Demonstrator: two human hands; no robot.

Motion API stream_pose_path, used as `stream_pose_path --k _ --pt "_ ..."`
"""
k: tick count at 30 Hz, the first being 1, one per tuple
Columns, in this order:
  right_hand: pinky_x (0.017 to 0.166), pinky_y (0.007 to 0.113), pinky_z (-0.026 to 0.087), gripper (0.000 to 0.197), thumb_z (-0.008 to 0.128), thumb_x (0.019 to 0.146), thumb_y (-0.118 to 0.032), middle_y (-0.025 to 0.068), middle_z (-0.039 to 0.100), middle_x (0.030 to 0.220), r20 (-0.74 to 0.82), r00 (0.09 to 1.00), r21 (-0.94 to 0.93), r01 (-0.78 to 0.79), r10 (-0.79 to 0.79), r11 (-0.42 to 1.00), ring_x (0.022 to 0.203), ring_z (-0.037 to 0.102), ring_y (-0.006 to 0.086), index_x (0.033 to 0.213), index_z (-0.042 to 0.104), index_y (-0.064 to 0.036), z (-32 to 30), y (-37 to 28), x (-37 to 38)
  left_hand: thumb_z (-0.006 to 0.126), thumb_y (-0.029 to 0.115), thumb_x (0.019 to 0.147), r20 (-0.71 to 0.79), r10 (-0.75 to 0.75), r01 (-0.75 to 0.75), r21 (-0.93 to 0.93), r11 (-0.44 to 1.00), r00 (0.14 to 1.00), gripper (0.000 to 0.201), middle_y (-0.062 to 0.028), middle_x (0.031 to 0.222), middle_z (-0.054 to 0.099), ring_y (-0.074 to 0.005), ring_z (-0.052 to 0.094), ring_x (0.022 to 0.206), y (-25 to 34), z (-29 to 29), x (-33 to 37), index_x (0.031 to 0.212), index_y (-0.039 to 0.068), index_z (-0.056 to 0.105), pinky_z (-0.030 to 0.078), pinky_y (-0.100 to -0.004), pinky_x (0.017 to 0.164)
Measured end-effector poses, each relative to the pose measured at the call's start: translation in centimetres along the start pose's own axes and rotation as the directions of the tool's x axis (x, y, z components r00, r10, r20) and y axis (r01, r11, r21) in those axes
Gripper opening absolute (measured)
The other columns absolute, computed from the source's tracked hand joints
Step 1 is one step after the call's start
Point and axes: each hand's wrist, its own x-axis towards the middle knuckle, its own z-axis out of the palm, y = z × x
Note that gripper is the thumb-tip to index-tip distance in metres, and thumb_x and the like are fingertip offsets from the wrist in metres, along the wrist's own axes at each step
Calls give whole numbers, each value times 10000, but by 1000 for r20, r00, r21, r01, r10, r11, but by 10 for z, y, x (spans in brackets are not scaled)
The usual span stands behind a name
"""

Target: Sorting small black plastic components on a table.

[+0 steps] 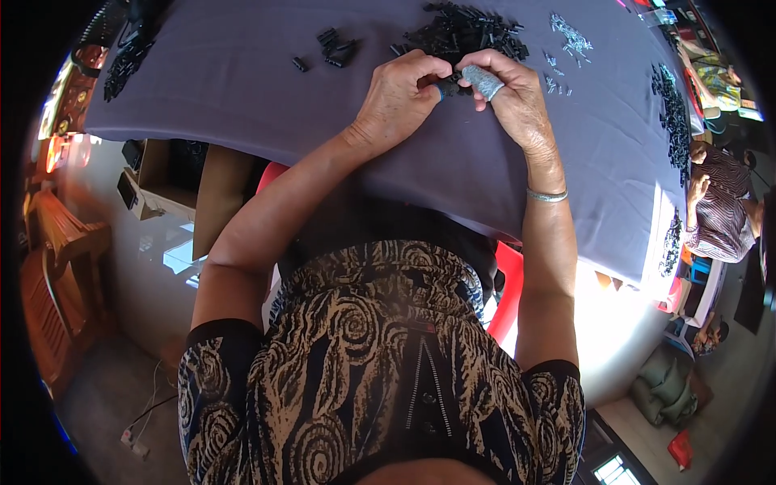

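Note:
My left hand (396, 95) and my right hand (516, 93) meet over the far middle of the cloth-covered table (339, 105). Both are closed in a pinch, fingertips almost together. Between them is a small black piece, mostly hidden by the fingers. Grey wrapping (483, 82) covers my right thumb, and a bit of blue shows at my left thumb. Just beyond the fingers lies a heap of small black parts (477, 31). A smaller group of black pieces (338, 48) lies to its left. Small silvery pieces (571, 37) are scattered to the right of the heap.
More black parts (673, 113) lie along the table's right edge, and others (128, 69) at its far left. An open cardboard box (174, 174) stands below the left edge, near a wooden chair (73, 242). Another person (723, 202) sits at the right.

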Motion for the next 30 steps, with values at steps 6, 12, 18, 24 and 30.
stream_pose_path --k 6,12,18,24,30 --pt "537 195 461 148 582 837 18 -14 635 761 -4 997 -17 71 -71 997 659 544 33 934 665 -57 4 8 1 538 -94 719 14 -12 11 27 1000 1000 317 -53 860 625 -137 598 751 2 -2 0 984 43 644 482 -248 703" --pt "532 194 458 136 620 814 24 -28 628 721 -64 993 -101 94 -101 990 628 542 30 903 668 -67 11 10 1 543 -90 724 -8 6 -6 14 1000 1000 302 -56 849 623 -140 596 738 0 -2 -1 981 33 642 479 -248 693" --pt "565 224 481 129 632 802 22 -12 648 730 -94 982 -202 141 -162 969 637 568 52 896 663 -60 18 4 -2 534 -105 727 -24 9 -8 9 1000 1000 296 -60 848 625 -139 599 741 -1 -1 -2 970 25 641 481 -248 694" --pt "575 219 481 133 616 834 7 -5 639 750 -100 974 -246 173 -203 954 651 567 59 944 664 -53 15 9 -2 524 -123 725 -4 -10 10 38 999 1000 309 -47 850 618 -113 584 746 -1 -1 0 972 22 638 471 -230 685" --pt "504 201 405 185 560 909 -186 4 606 728 -80 997 31 -18 21 999 602 510 54 997 656 -55 8 -6 -3 538 -106 729 -48 22 -33 -237 971 999 286 -58 844 599 -124 586 733 -4 -1 2 962 28 637 472 -244 655"
